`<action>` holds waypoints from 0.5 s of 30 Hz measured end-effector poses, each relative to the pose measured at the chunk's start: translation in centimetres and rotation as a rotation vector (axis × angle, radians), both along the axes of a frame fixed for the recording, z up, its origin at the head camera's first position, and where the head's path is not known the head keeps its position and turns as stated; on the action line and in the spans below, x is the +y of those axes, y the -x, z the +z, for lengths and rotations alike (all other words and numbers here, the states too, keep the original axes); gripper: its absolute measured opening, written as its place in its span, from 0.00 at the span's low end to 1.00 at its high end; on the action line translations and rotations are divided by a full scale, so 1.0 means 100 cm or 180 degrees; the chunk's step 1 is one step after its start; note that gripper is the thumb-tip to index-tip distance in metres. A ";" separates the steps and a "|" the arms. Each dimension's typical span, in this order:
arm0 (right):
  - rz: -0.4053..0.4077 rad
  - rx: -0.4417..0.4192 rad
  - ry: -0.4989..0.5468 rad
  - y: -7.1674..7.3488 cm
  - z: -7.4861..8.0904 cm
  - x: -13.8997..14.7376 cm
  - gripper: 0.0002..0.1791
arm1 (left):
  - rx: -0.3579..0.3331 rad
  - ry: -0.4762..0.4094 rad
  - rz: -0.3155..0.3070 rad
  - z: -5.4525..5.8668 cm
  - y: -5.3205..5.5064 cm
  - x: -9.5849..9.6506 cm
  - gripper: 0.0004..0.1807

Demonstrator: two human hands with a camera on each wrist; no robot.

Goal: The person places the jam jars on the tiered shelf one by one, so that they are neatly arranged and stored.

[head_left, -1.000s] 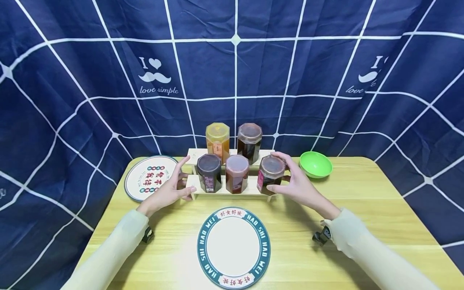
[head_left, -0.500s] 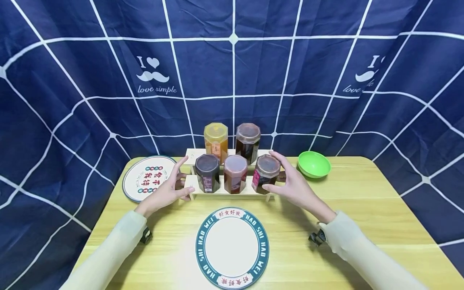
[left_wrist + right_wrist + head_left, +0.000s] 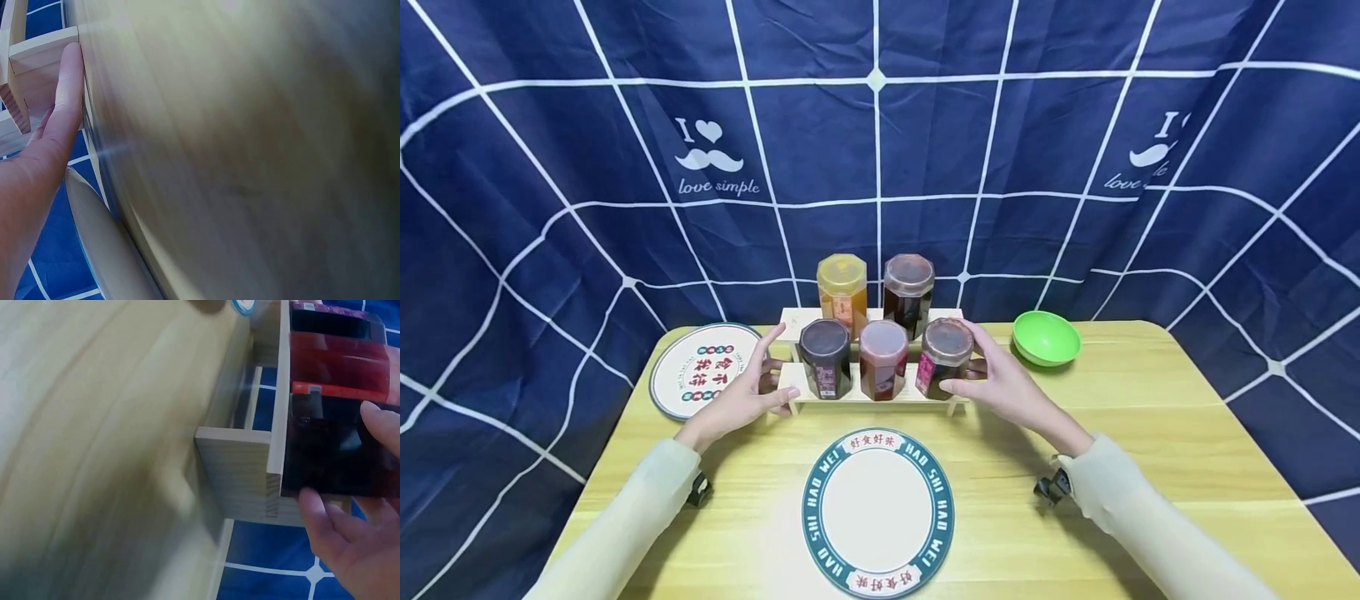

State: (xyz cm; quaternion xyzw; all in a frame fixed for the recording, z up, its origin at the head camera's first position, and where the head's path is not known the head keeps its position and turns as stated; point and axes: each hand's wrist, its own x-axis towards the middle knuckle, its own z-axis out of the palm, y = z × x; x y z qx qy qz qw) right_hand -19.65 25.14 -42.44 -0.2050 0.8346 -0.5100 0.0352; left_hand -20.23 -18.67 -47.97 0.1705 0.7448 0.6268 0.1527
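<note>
A two-step wooden rack bears several faceted jars. My right hand holds a dark jar with a pink label at the right end of the lower step, thumb in front and fingers behind. Seen from the right wrist, the base of this jar is at the step's board. Left of it stand a red jar and a dark purple jar. A yellow-orange jar and a dark brown jar occupy the upper step. My left hand rests against the rack's left end, a straight finger along its side panel.
A white plate with a teal rim lies in front of the rack on the wooden table. Another plate with red lettering lies behind my left hand. At the back right sits a green bowl. A blue checked cloth hangs behind.
The dark jar in my right hand has shifted slightly left toward the red jar and turned a little. My left hand stays at the rack's end. The whole head view drifts slightly.
</note>
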 end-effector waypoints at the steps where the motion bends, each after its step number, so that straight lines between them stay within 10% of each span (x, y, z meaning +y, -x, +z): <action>1: 0.0032 -0.0060 -0.0005 0.001 0.000 0.001 0.54 | 0.0004 0.0004 -0.0007 0.000 0.000 0.000 0.59; 15: 0.0053 -0.0044 -0.0250 0.003 0.002 0.004 0.51 | 0.0263 0.0273 0.0141 0.009 -0.006 -0.004 0.57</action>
